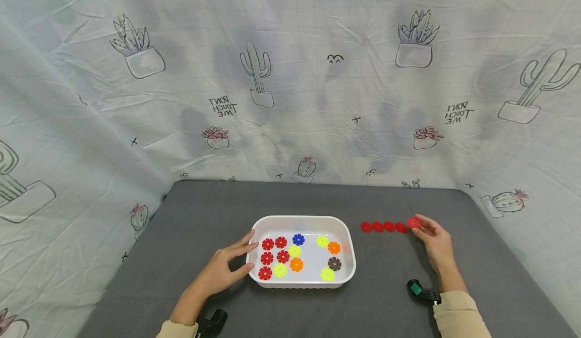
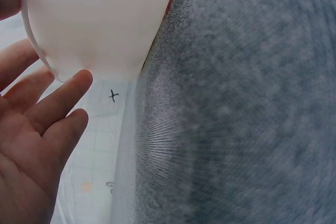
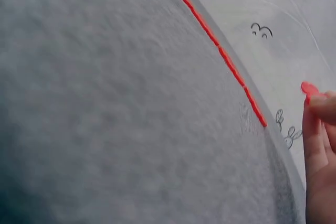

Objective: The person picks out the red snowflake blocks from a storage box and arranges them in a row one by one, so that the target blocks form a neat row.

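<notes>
A red notched plastic disc (image 1: 413, 222) is pinched between the thumb and fingertips of my right hand (image 1: 436, 239). In the right wrist view this disc (image 3: 308, 87) is held up above the grey surface. Just left of it, a row of several red notched discs (image 1: 389, 226) lies flat on the table. My left hand (image 1: 222, 270) touches the left side of a white tray (image 1: 299, 283), its fingers fairly straight along the rim. Seen from the left wrist, fingertips rest against the tray's outer wall (image 2: 100, 24). Red, yellow, orange, blue and brown discs lie inside the tray.
The grey table (image 1: 290, 313) bears the tray near its middle, with the row of discs to the tray's right. A white curtain (image 1: 290, 101) printed with cacti hangs behind and beside the table. Both wrists wear black straps with a camera.
</notes>
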